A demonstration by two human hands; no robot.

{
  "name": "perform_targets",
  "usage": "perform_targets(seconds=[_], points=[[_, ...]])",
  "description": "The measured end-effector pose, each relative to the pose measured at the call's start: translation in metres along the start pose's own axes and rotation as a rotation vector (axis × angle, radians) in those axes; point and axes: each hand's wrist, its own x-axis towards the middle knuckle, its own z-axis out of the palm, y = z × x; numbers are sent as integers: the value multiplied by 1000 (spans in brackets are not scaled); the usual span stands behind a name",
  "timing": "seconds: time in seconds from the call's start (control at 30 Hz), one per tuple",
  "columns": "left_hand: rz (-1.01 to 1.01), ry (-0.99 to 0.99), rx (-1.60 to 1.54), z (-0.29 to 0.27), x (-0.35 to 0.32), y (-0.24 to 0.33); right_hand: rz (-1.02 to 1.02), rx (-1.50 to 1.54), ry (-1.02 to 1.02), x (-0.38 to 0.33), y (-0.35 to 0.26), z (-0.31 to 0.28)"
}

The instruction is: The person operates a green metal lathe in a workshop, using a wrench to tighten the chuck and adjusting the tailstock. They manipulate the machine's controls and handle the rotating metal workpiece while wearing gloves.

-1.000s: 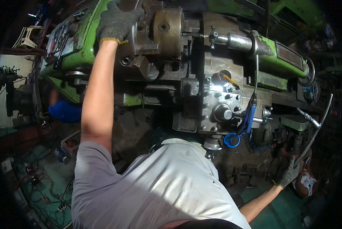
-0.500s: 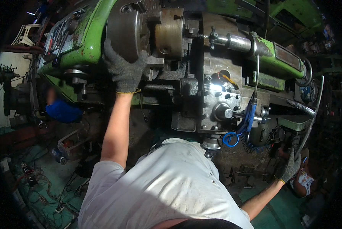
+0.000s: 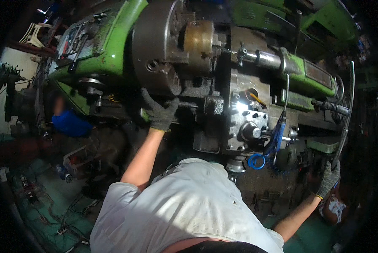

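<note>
Dim workshop surroundings frame a green lathe, seen from above the person's head; a teal floor littered with cables lies below and left of it. At the lathe's headstone end sits the large grey chuck, gripping a brass-coloured workpiece. Left hand, in a dark knit glove, rests just under the chuck against the dark machine body, fingers curled loosely over an edge; whether this grip closes on anything cannot be told. Right of the chuck stands the steel tool post and carriage, brightly lit, with a blue coiled hose hanging beside it. Right hand, in a grey glove, is well to the right of the chuck and low, its grip wrapped around the lower end of a long thin metal rod that rises upward. White shirt fills the foreground below the chuck.
</note>
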Motion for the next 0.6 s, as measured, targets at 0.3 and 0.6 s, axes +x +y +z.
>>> perform_targets(seconds=[0.3, 0.6], points=[[305, 154, 91, -40, 107, 91, -341, 129, 14, 63, -117, 64], [109, 5, 213, -46, 122, 115, -755, -436, -17, 79, -356, 179]])
